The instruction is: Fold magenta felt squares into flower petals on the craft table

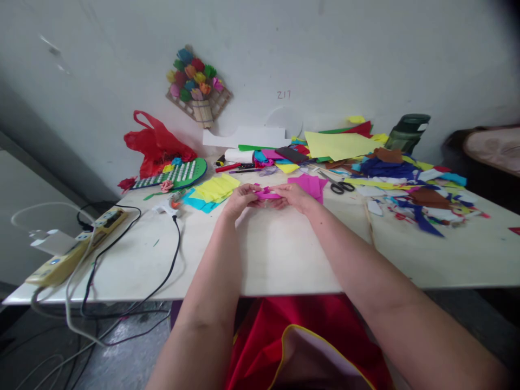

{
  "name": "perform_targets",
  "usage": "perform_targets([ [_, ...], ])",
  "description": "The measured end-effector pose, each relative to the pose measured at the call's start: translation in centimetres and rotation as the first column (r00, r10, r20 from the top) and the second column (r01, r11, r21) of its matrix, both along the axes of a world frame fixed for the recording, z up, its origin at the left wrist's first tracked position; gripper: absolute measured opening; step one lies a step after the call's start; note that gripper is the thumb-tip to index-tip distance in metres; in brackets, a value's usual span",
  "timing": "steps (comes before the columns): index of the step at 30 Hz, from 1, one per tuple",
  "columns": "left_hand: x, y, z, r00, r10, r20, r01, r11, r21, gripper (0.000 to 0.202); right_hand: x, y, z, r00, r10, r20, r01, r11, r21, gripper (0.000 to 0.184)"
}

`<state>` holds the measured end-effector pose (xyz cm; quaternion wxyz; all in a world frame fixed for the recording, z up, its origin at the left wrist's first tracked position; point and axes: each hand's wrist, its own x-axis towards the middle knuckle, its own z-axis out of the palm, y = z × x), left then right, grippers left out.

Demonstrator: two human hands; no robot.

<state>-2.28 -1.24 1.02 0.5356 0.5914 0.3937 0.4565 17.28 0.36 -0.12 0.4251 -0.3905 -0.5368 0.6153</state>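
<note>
Between my two hands a strip of magenta paper [266, 193] is stretched level, a little above the table, its folds too small to make out. My left hand [244, 199] pinches its left end, and my right hand [296, 197] pinches the right end. Just behind my right hand lies a stack of magenta paper sheets [312, 186]. Yellow paper sheets [217, 187] rest on blue paper [199, 203] to the left of my left hand. Black-handled scissors [341, 187] lie right of the magenta stack.
A glue gun [168, 206] with a cord and a power strip [77, 249] occupy the left side. Paper scraps [430, 200] cover the right, near a green bottle [407, 134]. A red plastic bag [156, 143] and green slipper-shaped board [174, 174] stand at the back left.
</note>
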Motion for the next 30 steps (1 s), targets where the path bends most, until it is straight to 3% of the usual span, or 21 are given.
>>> perform_targets([
  [5,0.4,-0.5,0.4,0.999,-0.025,-0.046,0.024,1.000,-0.003,0.029,0.7,0.2,0.0,0.998,-0.062,0.026,0.060,0.996,0.064,0.035],
  [10,1.3,-0.8,0.7,0.992,-0.063,-0.113,0.060,0.998,-0.030,0.029,0.1,-0.8,0.7,0.964,0.062,0.259,-0.098,0.987,0.127,0.035],
  [13,1.2,-0.6,0.5,0.991,-0.083,-0.105,0.080,0.996,-0.032,0.030,-0.3,-1.4,1.1,0.949,0.062,0.309,-0.108,0.985,0.134,0.034],
  [26,0.0,0.4,0.2,0.980,0.123,0.155,-0.118,0.992,-0.038,0.029,0.2,-0.6,0.5,0.978,0.085,0.190,-0.114,0.982,0.151,0.028],
  [30,0.5,0.3,0.0,0.986,0.092,0.138,-0.080,0.993,-0.086,0.044,-0.2,-0.7,0.4,0.988,0.063,0.140,-0.086,0.983,0.160,0.025],
])
